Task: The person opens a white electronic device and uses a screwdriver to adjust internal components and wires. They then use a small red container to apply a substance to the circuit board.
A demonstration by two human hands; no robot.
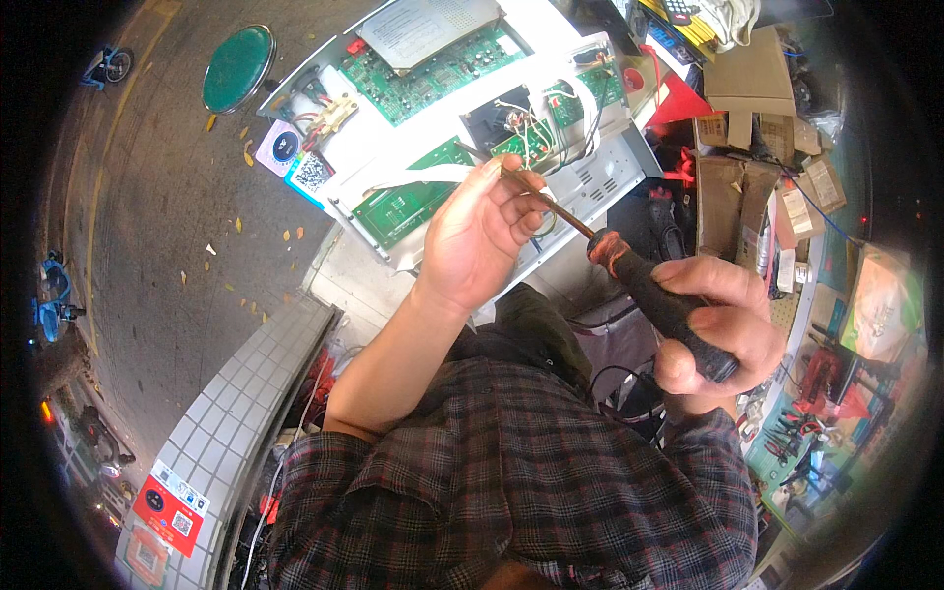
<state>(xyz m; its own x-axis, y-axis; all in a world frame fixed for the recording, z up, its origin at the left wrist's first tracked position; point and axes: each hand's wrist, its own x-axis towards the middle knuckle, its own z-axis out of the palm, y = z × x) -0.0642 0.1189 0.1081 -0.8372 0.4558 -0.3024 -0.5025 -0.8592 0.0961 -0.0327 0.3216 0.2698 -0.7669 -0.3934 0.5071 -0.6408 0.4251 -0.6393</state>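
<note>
My right hand [719, 324] grips the black handle of a long-shafted screwdriver [641, 284], which slants up and left. The fingers of my left hand [490, 214] are around the front part of its shaft, with the tip pointing at the green circuit boards. Beneath lies an opened appliance housing [354, 144] of white metal. Inside it are a long green circuit board [413, 199], a smaller board with white wires [523, 144], and a large green board [391, 96] partly under a metal cover plate [431, 29]. A white ribbon cable [435, 174] passes behind my left hand.
A round green stool [238, 70] stands on the pavement at the upper left. Cardboard boxes [748, 74] are piled at the right. Pliers and other hand tools [785, 442] lie on a green mat at the lower right. A white-tiled ledge [221, 420] runs along the lower left.
</note>
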